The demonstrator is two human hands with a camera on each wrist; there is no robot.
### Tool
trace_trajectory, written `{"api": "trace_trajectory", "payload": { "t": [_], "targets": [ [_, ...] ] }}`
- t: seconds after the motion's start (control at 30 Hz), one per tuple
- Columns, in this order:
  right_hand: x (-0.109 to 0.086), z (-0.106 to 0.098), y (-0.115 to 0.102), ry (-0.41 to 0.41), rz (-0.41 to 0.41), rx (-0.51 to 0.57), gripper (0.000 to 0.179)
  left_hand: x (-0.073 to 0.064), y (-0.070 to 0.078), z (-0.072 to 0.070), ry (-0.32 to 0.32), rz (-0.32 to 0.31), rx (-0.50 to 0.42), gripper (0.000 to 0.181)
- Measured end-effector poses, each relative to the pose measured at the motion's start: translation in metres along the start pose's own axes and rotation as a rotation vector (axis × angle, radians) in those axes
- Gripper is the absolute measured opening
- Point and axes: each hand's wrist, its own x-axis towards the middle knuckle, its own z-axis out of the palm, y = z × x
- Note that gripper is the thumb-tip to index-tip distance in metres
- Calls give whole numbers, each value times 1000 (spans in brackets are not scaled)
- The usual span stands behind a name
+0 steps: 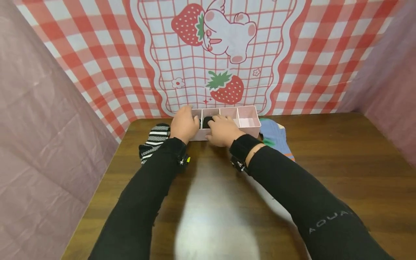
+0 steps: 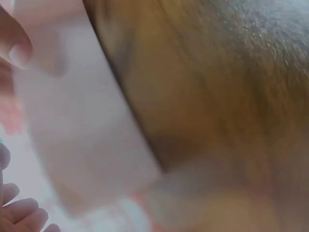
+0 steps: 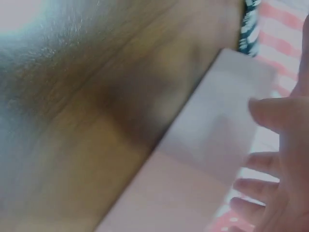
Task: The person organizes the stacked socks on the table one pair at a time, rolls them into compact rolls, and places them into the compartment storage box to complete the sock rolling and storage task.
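In the head view a pink divided box (image 1: 248, 131) stands at the back of the table. My left hand (image 1: 184, 124) is over its left end, thumb toward the first compartment, where a bit of dark fabric shows. A dark bundle (image 1: 207, 121), kind unclear, sits in the second compartment; my right hand (image 1: 223, 130) lies over the box's front edge beside it, fingers reaching inside. Whether the fingertips touch the bundle is hidden. In the right wrist view the thumb and fingers are loosely spread near the box's wall (image 3: 207, 130).
Left of the box lies a black-and-white striped sock (image 1: 155, 139), partly behind the left arm. A blue patterned sock (image 1: 275, 137) lies to the right. Behind the wooden table (image 1: 341, 162) hangs a red-checked cloth (image 1: 312, 72).
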Motion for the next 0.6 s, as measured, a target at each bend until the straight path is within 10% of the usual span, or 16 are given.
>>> {"api": "trace_trajectory", "payload": {
  "t": [0.37, 0.6],
  "targets": [
    [-66, -33, -34, 32, -158, -71, 46, -65, 41, -25, -119, 354, -9, 58],
    [-104, -33, -60, 21, -241, -54, 41, -109, 42, -36, -192, 387, -155, 57]
  ]
}}
